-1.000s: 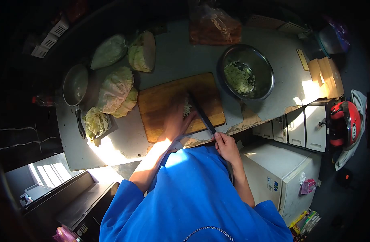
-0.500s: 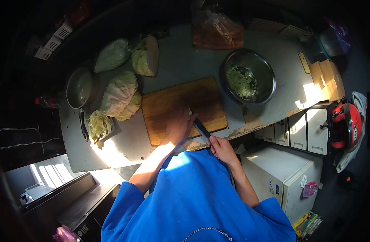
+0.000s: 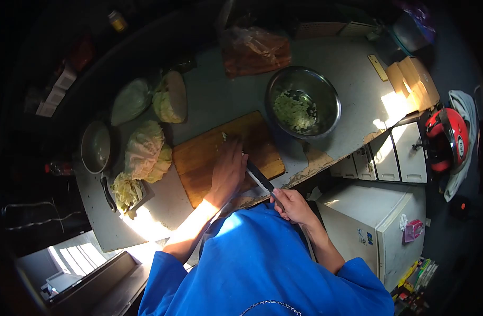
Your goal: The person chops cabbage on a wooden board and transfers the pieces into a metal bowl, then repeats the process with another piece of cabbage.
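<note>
My right hand (image 3: 294, 206) is closed round the handle of a knife (image 3: 260, 177), whose dark blade points up and left over the near edge of the wooden cutting board (image 3: 199, 160). On the board lies my left hand (image 3: 229, 171), fingers stretched out and pressed fairly flat, beside the blade's tip. A small pale bit of cabbage (image 3: 224, 136) shows just past its fingertips. Whether anything is under the palm is hidden. Chopped cabbage (image 3: 294, 110) sits in a steel bowl (image 3: 333, 102) to the right of the board.
Left of the board are a cabbage (image 3: 145, 150), loose leaves (image 3: 126, 190) and a frying pan (image 3: 96, 147). Behind stand a cut cabbage (image 3: 170, 97), a bagged one (image 3: 130, 101) and an orange-filled plastic bag (image 3: 256, 55). A cardboard box (image 3: 412, 81) is at right.
The view has shifted and turned slightly. My left hand has straightened and moved farther up the board, and the knife blade now shows more fully beside it. My right hand still grips the knife.
</note>
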A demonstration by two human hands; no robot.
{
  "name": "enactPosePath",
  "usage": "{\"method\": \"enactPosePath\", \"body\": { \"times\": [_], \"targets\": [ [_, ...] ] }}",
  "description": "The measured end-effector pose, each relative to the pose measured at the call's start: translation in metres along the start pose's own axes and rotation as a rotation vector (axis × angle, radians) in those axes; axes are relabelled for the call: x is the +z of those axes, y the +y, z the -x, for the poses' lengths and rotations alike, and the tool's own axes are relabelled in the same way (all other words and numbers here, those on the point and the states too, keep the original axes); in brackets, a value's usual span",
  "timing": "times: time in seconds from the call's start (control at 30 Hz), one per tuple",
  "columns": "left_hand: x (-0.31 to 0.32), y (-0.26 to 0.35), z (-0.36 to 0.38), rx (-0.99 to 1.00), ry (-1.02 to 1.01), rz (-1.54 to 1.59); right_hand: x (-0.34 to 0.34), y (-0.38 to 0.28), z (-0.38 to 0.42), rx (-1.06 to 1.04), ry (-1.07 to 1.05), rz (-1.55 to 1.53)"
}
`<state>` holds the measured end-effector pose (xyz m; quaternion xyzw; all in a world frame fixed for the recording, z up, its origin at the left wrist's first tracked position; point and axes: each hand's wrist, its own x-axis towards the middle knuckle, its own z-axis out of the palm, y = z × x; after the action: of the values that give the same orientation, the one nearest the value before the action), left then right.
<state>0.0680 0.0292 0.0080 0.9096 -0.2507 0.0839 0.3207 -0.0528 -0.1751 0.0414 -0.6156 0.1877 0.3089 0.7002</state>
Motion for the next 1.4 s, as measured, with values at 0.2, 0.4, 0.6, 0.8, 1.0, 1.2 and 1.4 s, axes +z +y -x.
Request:
{"method": "enactPosePath", "body": {
  "times": [0.2,0.4,0.6,0.8,1.0,1.2,1.4],
  "targets": [
    [-0.002,0.045,-0.071,0.182,0.011,0.062,-0.023,-0.050,0.043,-0.059,0.136,-0.113],
    [0.036,0.075,-0.151,0.368,-0.028,0.173,-0.053,-0.085,0.047,-0.194,0.596,0.287],
    [0.020,0.060,-0.173,-0.063,-0.382,0.617,-0.064,-0.099,0.036,-0.283,0.961,0.650],
    [0.003,0.036,-0.152,-0.180,-0.056,0.757,-0.078,-0.086,0.029,-0.314,0.851,0.460],
    [-0.035,-0.022,-0.030,-0.371,0.135,0.722,-0.069,-0.072,0.019,-0.239,0.657,0.024],
    [-0.063,-0.040,0.073,-0.650,0.263,0.596,-0.067,-0.062,0.008,-0.219,0.551,0.083],
    [-0.002,-0.026,0.095,-0.383,0.011,-0.320,-0.046,-0.016,-0.026,-0.126,0.274,0.238]
  ]
}}
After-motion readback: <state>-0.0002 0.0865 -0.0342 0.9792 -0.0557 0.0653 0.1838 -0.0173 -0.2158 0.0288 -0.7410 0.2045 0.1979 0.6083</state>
